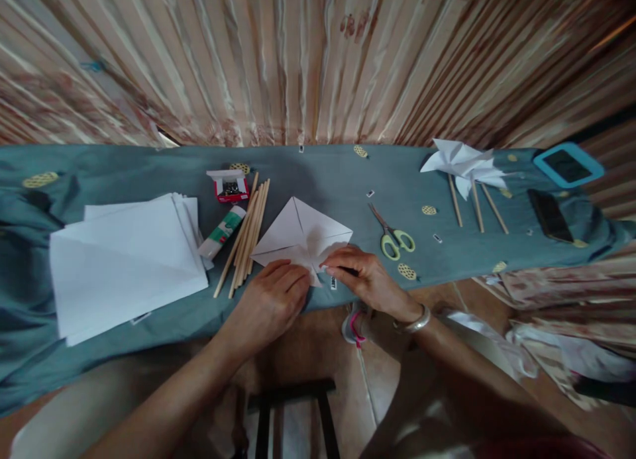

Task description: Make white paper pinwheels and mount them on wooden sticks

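Head cam: L fingers (294, 278), R fingers (342, 263) at creased paper (284, 228)

Centre of frame: your paper square (281, 232), white, matt, smooth between its creases. Left: stacked sheets (124, 267), same matt white paper. Left of centre: you have sticks (248, 237) of bare, pale wood, dull finish; beside them a tube (222, 234), smooth, plastic-looking. Right of centre: scissors (386, 229), metal blades, smooth plastic handles. Upper right: pinwheels (464, 164), matt paper on bare wood. Your bracelet (421, 320), lower right: shiny metal. Tablecloth (322, 167): matt cloth, wrinkled far left. Curtain (298, 61), top: pleated cloth, sheen along its folds.
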### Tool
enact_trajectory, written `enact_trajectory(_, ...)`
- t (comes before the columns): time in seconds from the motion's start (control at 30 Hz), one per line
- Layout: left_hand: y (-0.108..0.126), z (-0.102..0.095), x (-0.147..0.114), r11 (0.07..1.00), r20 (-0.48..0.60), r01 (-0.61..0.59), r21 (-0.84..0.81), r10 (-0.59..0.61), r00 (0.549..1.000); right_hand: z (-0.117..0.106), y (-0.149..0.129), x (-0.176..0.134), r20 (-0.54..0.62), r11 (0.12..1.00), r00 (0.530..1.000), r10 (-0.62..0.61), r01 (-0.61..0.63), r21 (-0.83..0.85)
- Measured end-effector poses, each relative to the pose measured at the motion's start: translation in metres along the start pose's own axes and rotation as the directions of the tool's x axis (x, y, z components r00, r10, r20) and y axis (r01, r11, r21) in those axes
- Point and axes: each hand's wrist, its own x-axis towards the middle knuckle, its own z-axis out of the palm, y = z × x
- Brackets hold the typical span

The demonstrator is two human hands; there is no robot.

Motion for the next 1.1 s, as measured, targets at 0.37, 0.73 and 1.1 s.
enact_trajectory(0.37, 0.002, 0.003, -0.002, 0.985, 0.077, 0.149, -0.084, -0.143, 0.987, 0.013, 0.003, 0.017, -0.128, 0.950, 0.946, 0.298, -0.280, 0.142)
enact_trajectory(0.73, 0.005, 0.011, -0.001, 0.960, 0.149, 0.263, -0.095, -0.248, 0.957, 0.018, 0.001, 0.023, -0.203, 0.933, 0.910, 0.361, -0.355, 0.069)
enact_trajectory(1.1, 0.006, 0.015, 0.003, 0.966, 0.136, 0.253, -0.058, -0.243, 0.960, 0.018, -0.002, 0.027, -0.228, 0.923, 0.898, 0.377, -0.385, 0.009)
